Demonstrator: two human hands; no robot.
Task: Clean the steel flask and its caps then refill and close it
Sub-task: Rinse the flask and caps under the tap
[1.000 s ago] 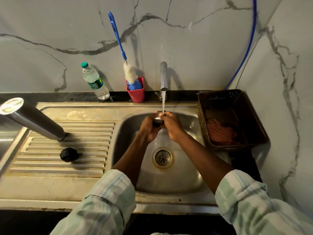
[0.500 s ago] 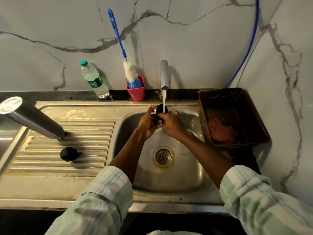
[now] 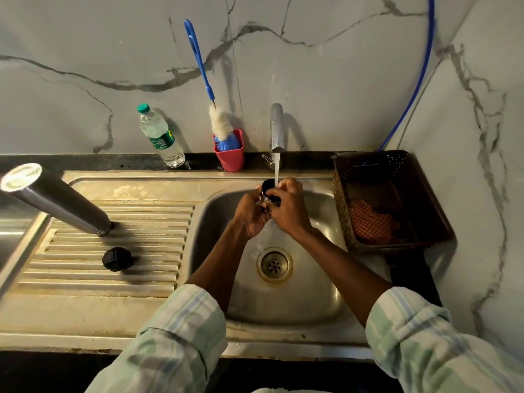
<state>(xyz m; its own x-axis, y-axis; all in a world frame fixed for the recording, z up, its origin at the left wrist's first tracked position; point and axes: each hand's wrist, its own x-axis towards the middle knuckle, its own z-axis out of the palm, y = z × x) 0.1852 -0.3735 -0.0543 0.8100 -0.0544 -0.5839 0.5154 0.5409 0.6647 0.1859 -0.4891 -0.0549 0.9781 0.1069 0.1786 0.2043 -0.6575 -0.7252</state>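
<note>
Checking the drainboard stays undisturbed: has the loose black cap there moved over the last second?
No. The black cap sits on the same drainboard ridges, just in front of the steel flask mouth, as before.

Dim, warm light up here, coming from above and a bit left: my steel flask [image 3: 56, 199] throws a dark shadow rightward across the drainboard [image 3: 113, 251]. Soft glare on the sink basin [image 3: 312, 293] around the drain. Wide-angle bend bows the counter edge, my sleeves [image 3: 175, 341] smear soft at the bottom, and the basket [image 3: 397, 199] interior sinks into murk.
</note>
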